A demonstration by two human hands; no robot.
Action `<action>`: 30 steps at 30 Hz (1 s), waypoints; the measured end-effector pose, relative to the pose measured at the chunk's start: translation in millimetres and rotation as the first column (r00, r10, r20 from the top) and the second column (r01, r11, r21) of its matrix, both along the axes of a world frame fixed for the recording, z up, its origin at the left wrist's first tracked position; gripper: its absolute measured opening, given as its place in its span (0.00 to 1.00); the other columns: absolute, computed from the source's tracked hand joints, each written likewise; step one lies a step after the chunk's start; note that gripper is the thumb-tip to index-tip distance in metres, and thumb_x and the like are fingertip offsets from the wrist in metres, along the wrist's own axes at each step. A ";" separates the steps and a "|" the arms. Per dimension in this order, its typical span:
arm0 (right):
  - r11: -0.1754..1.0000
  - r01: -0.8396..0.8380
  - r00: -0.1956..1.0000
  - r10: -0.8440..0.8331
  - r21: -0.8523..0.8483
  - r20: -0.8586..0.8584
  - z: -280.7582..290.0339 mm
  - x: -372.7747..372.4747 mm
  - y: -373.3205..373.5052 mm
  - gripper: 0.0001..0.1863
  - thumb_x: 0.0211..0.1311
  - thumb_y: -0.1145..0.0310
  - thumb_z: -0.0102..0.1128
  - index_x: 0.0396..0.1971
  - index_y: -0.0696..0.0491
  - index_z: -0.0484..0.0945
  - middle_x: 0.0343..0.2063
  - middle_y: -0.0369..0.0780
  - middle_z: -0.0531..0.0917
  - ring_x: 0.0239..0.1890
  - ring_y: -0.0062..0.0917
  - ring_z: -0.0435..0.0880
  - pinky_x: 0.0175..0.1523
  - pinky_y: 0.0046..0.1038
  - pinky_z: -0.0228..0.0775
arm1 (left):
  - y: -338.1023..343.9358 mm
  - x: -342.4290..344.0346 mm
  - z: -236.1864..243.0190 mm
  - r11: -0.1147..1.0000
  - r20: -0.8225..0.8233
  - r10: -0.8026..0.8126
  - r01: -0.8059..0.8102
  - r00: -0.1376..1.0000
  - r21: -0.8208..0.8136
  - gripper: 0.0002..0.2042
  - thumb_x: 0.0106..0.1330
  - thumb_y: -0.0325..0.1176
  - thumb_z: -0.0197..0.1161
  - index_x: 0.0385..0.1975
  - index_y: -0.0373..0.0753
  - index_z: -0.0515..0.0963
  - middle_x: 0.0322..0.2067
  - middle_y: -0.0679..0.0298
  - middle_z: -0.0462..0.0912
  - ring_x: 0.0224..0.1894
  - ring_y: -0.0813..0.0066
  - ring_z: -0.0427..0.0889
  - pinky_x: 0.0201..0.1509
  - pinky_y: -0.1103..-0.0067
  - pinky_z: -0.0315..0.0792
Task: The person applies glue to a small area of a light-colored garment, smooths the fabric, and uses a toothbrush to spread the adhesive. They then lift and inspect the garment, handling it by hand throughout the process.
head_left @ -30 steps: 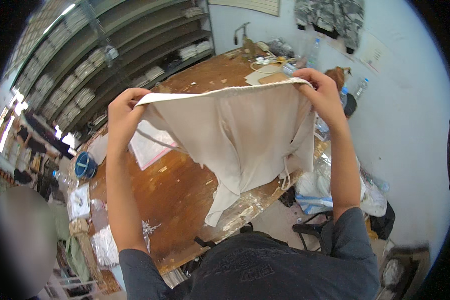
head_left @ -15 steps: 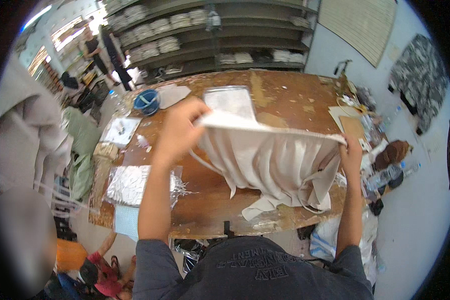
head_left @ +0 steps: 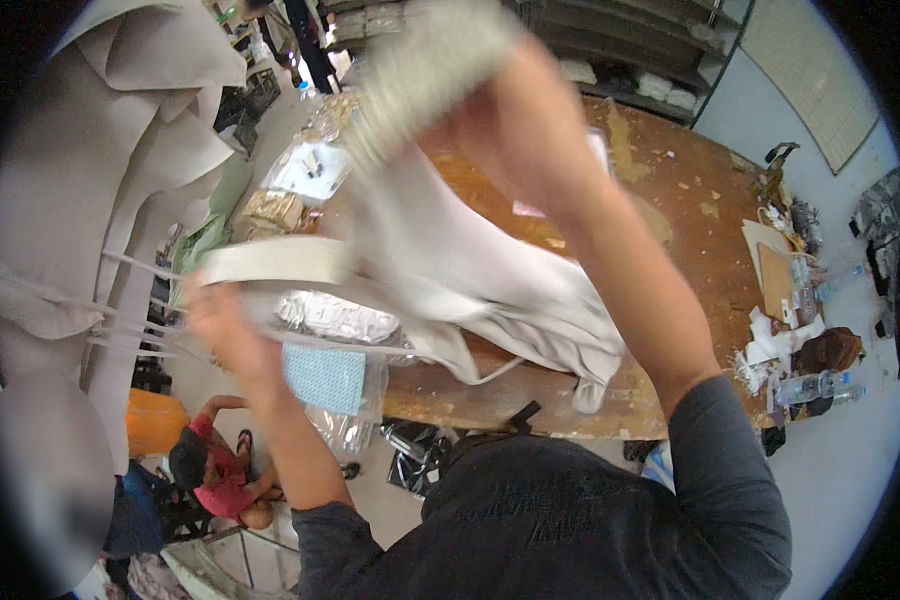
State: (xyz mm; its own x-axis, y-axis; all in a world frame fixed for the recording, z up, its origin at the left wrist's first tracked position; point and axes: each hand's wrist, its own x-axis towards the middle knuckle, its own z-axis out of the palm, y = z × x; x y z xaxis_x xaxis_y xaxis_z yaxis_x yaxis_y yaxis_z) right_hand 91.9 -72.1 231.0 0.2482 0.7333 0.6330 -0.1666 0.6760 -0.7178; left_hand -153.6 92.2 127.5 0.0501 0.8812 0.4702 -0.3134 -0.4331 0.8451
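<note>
A cream cloth garment (head_left: 510,270) with a waistband and thin ties is stretched between my hands above the table. My left hand (head_left: 225,320), at the left, is closed on the flat end of its band; the fingers are blurred. My right hand (head_left: 500,130) is raised high, wrapped round the gathered, ribbed-looking part of the band, which is smeared by motion. The garment's lower folds hang down over the wooden table (head_left: 630,240), and a tie runs across from near my left hand. Beside my left hand hang several cream cloth pieces (head_left: 60,180) with dangling strings.
Under the garment lie bagged white items (head_left: 335,315) and a light blue patterned cloth (head_left: 322,378). Plastic bottles (head_left: 815,388) and a brown item (head_left: 830,350) crowd the right edge. Shelves (head_left: 630,50) stand behind. A person in red (head_left: 220,455) is low at the left.
My view has turned left. The garment has swung from spread out in front to stretched at the left, my right hand rising across and my left hand dropping toward the hanging cloths.
</note>
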 end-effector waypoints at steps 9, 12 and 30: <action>0.937 -0.138 0.965 0.200 0.320 -0.170 74.7 -48.3 93.1 0.20 0.70 0.65 0.27 0.45 0.60 0.69 0.38 0.49 0.80 0.40 0.38 0.81 0.49 0.38 0.77 | 54.5 -83.1 173.1 0.747 0.470 0.201 -0.445 0.860 0.494 0.13 0.58 0.29 0.49 0.38 0.29 0.77 0.44 0.49 0.79 0.44 0.58 0.81 0.50 0.64 0.77; 0.945 -0.038 0.895 0.177 0.325 -0.411 37.5 -53.4 134.1 0.15 0.70 0.62 0.43 0.44 0.57 0.73 0.40 0.47 0.81 0.36 0.39 0.85 0.41 0.42 0.80 | 72.3 -72.0 172.0 0.700 0.396 0.304 -0.486 0.866 0.523 0.14 0.58 0.23 0.49 0.43 0.29 0.76 0.44 0.49 0.80 0.42 0.59 0.82 0.50 0.64 0.77; 0.082 0.388 0.915 -0.158 -0.918 0.372 -463.8 -17.1 31.0 0.29 0.60 0.52 0.60 0.54 0.56 0.70 0.42 0.50 0.82 0.45 0.41 0.82 0.49 0.38 0.72 | 59.8 -19.0 -251.8 0.938 -0.948 -0.288 0.159 -0.135 -0.308 0.22 0.55 0.48 0.64 0.44 0.42 0.72 0.36 0.49 0.83 0.41 0.48 0.82 0.44 0.59 0.73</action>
State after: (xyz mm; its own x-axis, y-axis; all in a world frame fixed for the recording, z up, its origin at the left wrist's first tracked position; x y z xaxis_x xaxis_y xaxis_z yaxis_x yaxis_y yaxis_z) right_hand 74.8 -41.1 -232.8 0.5842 0.6435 -0.4947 0.0273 -0.6247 -0.7804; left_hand -172.6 152.0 -124.3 0.5935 0.7215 -0.3567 0.7997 -0.4787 0.3624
